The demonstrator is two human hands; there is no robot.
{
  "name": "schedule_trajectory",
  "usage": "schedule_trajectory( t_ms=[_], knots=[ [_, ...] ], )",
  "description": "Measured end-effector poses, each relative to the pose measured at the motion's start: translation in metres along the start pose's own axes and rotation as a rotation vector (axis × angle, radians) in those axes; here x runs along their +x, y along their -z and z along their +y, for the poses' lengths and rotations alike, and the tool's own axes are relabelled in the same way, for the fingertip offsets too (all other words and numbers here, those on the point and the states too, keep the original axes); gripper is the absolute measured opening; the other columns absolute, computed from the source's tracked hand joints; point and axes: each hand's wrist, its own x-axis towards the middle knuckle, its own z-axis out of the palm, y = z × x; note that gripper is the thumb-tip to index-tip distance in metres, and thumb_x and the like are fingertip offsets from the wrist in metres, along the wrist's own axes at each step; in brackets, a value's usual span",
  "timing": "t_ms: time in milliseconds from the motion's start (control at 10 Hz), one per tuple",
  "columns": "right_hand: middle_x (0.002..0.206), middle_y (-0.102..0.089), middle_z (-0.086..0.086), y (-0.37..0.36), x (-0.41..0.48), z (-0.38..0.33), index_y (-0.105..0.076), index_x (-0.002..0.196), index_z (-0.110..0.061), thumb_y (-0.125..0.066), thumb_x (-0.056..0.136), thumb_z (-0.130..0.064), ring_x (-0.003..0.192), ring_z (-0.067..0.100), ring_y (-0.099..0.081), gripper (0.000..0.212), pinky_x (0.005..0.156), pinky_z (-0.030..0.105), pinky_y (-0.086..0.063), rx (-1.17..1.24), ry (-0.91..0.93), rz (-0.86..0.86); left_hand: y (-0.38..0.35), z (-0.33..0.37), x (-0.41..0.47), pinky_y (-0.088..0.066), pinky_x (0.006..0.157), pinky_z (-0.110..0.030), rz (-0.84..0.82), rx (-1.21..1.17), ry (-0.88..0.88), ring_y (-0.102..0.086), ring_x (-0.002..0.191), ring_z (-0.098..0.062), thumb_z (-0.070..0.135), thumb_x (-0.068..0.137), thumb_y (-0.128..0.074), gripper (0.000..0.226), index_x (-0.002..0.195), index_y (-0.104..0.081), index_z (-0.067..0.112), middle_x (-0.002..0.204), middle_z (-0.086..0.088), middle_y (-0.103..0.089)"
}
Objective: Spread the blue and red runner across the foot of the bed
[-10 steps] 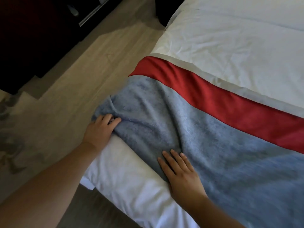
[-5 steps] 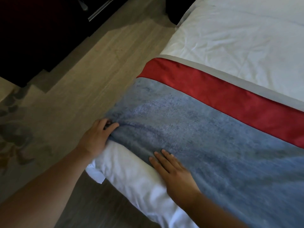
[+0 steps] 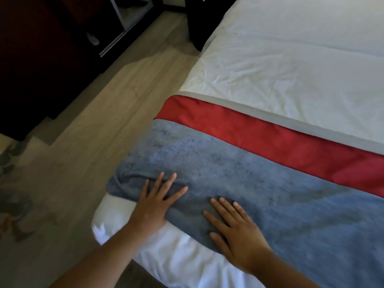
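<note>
The runner (image 3: 259,169) lay across the foot of the bed (image 3: 291,65), its long axis running from the bed's left edge off to the right, red band on the far side, blue on the near side. Both hands lay flat and open on the blue part, gripping nothing. The left hand (image 3: 154,204) sat nearest the bunched left end, where a fold ridged up just past its fingertips; the right hand (image 3: 239,240) pressed beside it. Smoothing that fold leftward toward the edge looked like the left hand's job.
</note>
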Motion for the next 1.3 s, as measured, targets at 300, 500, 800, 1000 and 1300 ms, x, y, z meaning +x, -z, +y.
schedule_trajectory(
  t_ms=[300,500,800,1000,1300],
  knots=[
    [0.160,-0.030,0.004,0.017,-0.119,0.122,-0.039,0.149,-0.034,-0.040,0.097,-0.049,0.145,0.023,-0.032,0.055,0.111,0.045,-0.029,-0.019,-0.307,0.118,0.007,0.110,0.039,-0.030,0.105,-0.066,-0.077,0.079,-0.160,-0.027,0.146,-0.041,0.067,0.059,-0.060,0.103,0.153,-0.026,0.042,0.160,-0.012,-0.033],
    [0.158,-0.032,0.005,0.032,-0.235,0.204,-0.041,0.148,-0.034,-0.044,0.093,-0.051,0.142,0.023,-0.037,0.057,0.111,0.044,-0.029,0.024,-0.575,0.142,0.003,0.222,0.082,-0.050,0.084,-0.070,0.039,0.307,-0.421,-0.048,0.129,-0.051,0.022,0.086,-0.039,0.071,0.154,-0.027,0.038,0.143,-0.012,-0.056],
    [0.158,-0.034,0.007,0.064,-0.393,0.302,-0.043,0.145,-0.040,-0.041,0.087,-0.063,0.144,0.025,-0.034,0.063,0.109,0.062,-0.024,-0.009,-1.020,0.152,0.032,0.440,0.159,-0.016,0.108,-0.072,-0.047,-0.034,-0.092,-0.026,0.143,-0.053,0.093,0.060,-0.045,0.108,0.150,-0.036,0.034,0.160,-0.016,-0.031],
    [0.163,-0.016,-0.003,0.071,-0.475,0.342,-0.021,0.153,-0.043,-0.025,0.094,-0.067,0.148,0.019,-0.025,0.064,0.111,0.059,-0.028,0.060,-1.063,0.017,0.053,0.509,0.172,-0.014,0.108,-0.075,-0.135,-0.100,0.012,-0.025,0.146,-0.045,0.084,0.069,-0.041,0.096,0.150,-0.036,0.033,0.164,-0.013,-0.023],
    [0.163,0.018,-0.007,0.129,-0.484,0.353,0.004,0.150,-0.050,-0.045,0.095,-0.049,0.151,0.023,0.012,0.075,0.116,0.061,-0.003,0.243,-0.952,-0.335,0.088,0.535,0.162,-0.032,0.109,-0.066,-0.285,-0.128,0.179,-0.031,0.142,-0.046,0.093,0.072,-0.009,0.105,0.153,-0.034,0.031,0.162,-0.017,-0.023]
  ],
)
